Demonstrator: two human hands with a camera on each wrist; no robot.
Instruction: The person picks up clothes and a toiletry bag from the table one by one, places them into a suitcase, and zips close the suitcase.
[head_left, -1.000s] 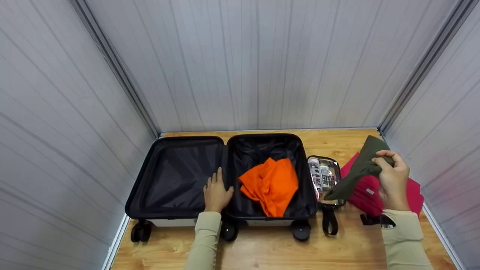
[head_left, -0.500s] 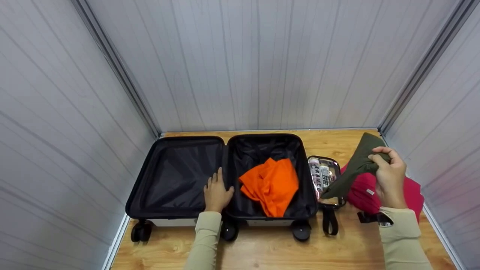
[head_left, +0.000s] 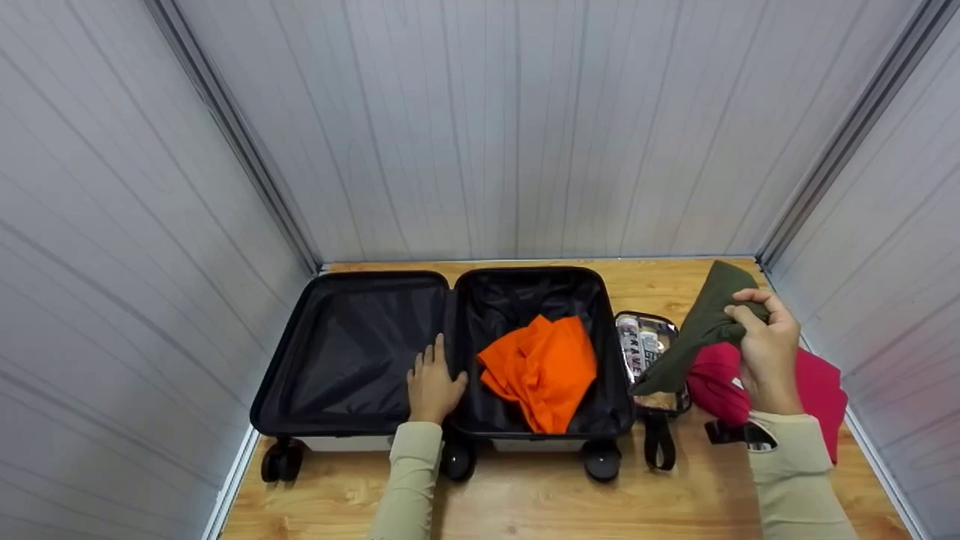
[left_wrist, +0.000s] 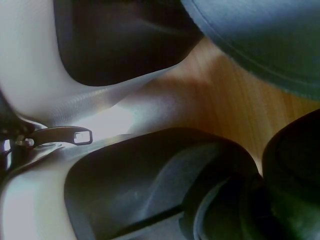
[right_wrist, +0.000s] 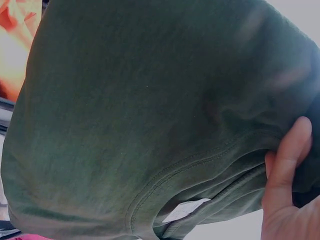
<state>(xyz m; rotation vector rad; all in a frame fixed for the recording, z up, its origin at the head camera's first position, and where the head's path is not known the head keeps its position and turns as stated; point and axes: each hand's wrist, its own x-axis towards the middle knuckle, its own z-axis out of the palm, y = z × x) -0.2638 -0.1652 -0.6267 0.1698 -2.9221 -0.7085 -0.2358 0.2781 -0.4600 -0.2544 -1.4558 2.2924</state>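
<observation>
A folded dark green T-shirt (right_wrist: pixel 115 115) with a stitched collar and white label hangs from my right hand (head_left: pixel 770 341), pinched between thumb and fingers. In the head view the green shirt (head_left: pixel 697 326) slants down to the left, its lower end over the clear toiletry pouch (head_left: pixel 636 352). My left hand (head_left: pixel 435 384) lies with straight fingers on the inner edge of the spread suitcase (head_left: pixel 352 352), near the hinge. Crumpled orange cloth (head_left: pixel 544 371) lies in the suitcase's right half. Below the right hand is a folded crimson garment (head_left: pixel 817 390), partly covered.
Black wheels (head_left: pixel 602 460) stick out at the suitcase's front. The pouch's black strap (head_left: pixel 660 446) lies on the wooden floor (head_left: pixel 570 502). Grey panel walls (head_left: pixel 517 135) stand behind and on both sides. A zip pull (left_wrist: pixel 60 135) hangs between the pale shells in the left wrist view.
My right hand has moved a little left with the green T-shirt, and the shirt's lower end has shifted left across the pouch. My left hand has stayed in place.
</observation>
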